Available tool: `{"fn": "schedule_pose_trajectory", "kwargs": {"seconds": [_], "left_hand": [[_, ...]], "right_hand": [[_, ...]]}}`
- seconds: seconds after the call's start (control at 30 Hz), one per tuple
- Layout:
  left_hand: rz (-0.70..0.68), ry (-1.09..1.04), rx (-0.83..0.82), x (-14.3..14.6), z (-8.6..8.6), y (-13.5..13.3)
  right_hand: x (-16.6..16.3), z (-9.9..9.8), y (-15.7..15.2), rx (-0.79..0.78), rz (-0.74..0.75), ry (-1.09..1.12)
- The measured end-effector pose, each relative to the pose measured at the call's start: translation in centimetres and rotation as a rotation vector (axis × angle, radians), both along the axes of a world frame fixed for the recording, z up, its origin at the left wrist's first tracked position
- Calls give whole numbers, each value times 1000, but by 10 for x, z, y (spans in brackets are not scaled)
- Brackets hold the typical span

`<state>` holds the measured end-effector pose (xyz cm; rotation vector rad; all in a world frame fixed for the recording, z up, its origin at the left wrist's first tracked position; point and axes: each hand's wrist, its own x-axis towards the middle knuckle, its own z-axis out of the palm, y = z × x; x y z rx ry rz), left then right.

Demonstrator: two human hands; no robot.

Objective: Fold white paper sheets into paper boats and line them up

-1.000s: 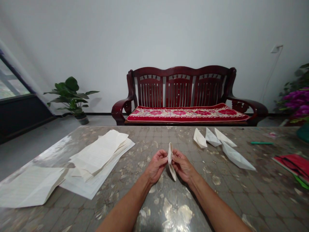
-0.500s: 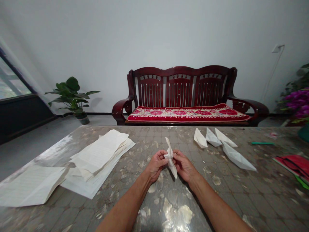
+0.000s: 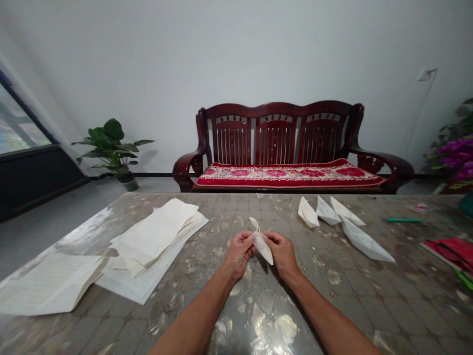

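Note:
Between my two hands, above the middle of the table, is a folded white paper boat (image 3: 263, 248), tilted with one pointed end toward me. My left hand (image 3: 238, 252) pinches its left side between thumb and fingers. On the other side my right hand (image 3: 283, 251) grips it the same way, fingers curled. The boat's middle is partly covered by my fingertips. Several finished-looking paper boats lie to the right, among them a small one (image 3: 308, 213) and a longer one (image 3: 366, 241).
A stack of paper sheets (image 3: 157, 231) lies at the left, with a folded sheet (image 3: 48, 286) nearer me. On the right are a green pen (image 3: 404, 220) and a red booklet (image 3: 449, 251) with dark glasses on it. A wooden bench (image 3: 275, 143) stands beyond the table (image 3: 207, 296).
The paper boat has tilted and turned in my hands, its far tip now lower and its broad side showing more. Both hands keep their pinch, with my right fingers shifted slightly.

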<state>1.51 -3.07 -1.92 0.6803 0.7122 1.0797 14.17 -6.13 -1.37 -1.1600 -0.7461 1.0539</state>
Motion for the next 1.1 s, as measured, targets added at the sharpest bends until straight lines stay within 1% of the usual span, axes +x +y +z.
{"fn": "schedule_pose_trajectory", "kwargs": {"seconds": [0.2,0.5,0.6,0.67,0.8,0.87,0.93,1.0,1.1], "left_hand": [[39,4,-18,1,-1,-1],[86,16,9,10,3,-7],[74,21,25,9,3,-7],[43,35,43,7,3,-7],[-69,139,87,2,2,-7],[-78,224,100,1,0,-6],[-58,304,114,2,-3,-5],[-46,365,126,3,-8,-2],[-26,387,123,6,-15,3]], "right_hand": [[0,-1,0,24,-37,-137],[-2,-3,-3,82,-67,-242],[0,-4,0,84,-57,-238],[4,-4,1,87,-25,-245],[19,-3,0,78,0,-233],[25,-2,-1,61,26,-201],[29,-4,-2,45,91,-201],[30,-9,0,31,128,-260],[31,-17,3,55,72,-440]]}}
